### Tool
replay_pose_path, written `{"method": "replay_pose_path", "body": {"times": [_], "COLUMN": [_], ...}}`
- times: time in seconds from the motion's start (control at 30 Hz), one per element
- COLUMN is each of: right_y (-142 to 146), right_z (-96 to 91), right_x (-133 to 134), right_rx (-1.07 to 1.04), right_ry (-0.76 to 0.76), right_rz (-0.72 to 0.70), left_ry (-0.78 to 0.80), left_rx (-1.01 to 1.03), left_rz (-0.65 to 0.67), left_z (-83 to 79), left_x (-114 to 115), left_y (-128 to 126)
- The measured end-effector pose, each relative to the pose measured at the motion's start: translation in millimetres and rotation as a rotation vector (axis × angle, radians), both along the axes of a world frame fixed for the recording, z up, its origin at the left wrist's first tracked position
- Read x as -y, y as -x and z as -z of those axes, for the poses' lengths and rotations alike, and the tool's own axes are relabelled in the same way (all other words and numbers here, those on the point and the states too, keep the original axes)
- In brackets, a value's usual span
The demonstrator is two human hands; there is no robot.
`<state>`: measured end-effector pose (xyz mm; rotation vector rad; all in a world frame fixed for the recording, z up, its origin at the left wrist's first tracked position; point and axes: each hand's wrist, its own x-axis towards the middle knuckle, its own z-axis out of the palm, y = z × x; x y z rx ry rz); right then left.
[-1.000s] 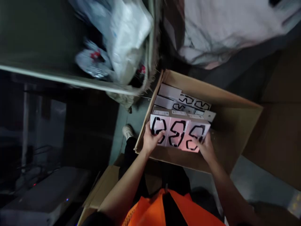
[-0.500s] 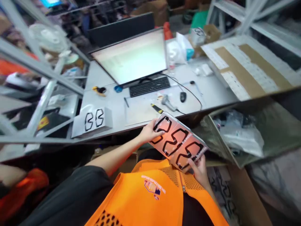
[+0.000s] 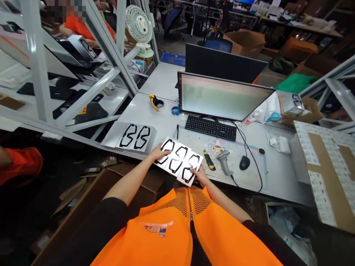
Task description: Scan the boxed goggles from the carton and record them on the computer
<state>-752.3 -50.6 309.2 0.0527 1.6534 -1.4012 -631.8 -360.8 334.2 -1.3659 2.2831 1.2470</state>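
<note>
A row of three white boxes (image 3: 178, 161), each printed with a black angular loop, is held between my hands at the front edge of the desk. My left hand (image 3: 157, 153) grips the left end, thumb on top. At the right end, my right hand (image 3: 200, 175) holds on with its thumb over the printed face. The fingers beneath the boxes are hidden. To the left, more white boxes (image 3: 135, 137) with the same loop picture lie on the desk (image 3: 166, 88). A yellow-and-black utility knife (image 3: 209, 159) and a grey barcode scanner (image 3: 224, 161) lie right of my right hand.
Behind the boxes stand a keyboard (image 3: 210, 128) and a monitor (image 3: 222, 96); a mouse (image 3: 244, 162) and its cable lie to the right. A tape dispenser (image 3: 156, 102) sits farther back. Metal frame bars (image 3: 111, 48) rise at left, and a cardboard sheet (image 3: 327, 173) juts in at right.
My view has swung left. The held boxes have moved from over the desk's right front, near my body, leftward toward the boxes on the desk. Both hands still hold them.
</note>
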Motion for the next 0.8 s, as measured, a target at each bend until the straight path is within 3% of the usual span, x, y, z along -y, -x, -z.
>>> {"method": "replay_pose_path", "body": {"times": [0.1, 0.17, 0.23, 0.33, 0.43, 0.5, 0.57, 0.7, 0.8], "right_y": [25, 49, 81, 131, 164, 172, 170, 156, 151], "right_z": [5.0, 4.7, 4.2, 6.5, 11.3, 14.2, 16.3, 17.9, 15.4], "right_x": [9, -3, -29, -80, -116, -123, -118, -99, -91], "right_rx": [0.019, -0.083, -0.317, -0.702, -0.812, -0.734, -0.659, -0.627, -0.614], "right_ry": [0.024, -0.018, -0.141, -0.352, -0.604, -0.754, -0.813, -0.804, -0.789], "right_rz": [-0.086, -0.175, -0.231, -0.184, -0.235, -0.343, -0.41, -0.411, -0.381], "left_ry": [-0.01, 0.03, 0.133, 0.287, 0.305, 0.295, 0.287, 0.313, 0.419], "left_rx": [0.018, 0.021, 0.043, 0.144, 0.253, 0.308, 0.365, 0.4, 0.32], "left_rz": [-0.057, -0.073, -0.06, -0.023, 0.001, 0.034, 0.068, 0.091, 0.058], "left_z": [12.4, 14.3, 13.5, 9.7, 3.3, -1.4, -5.5, -11.3, -18.0], "left_x": [0, -6, -17, -34, -44, -45, -43, -36, -28], "left_y": [-1, 2, 6, 15, 25, 32, 39, 42, 30]}}
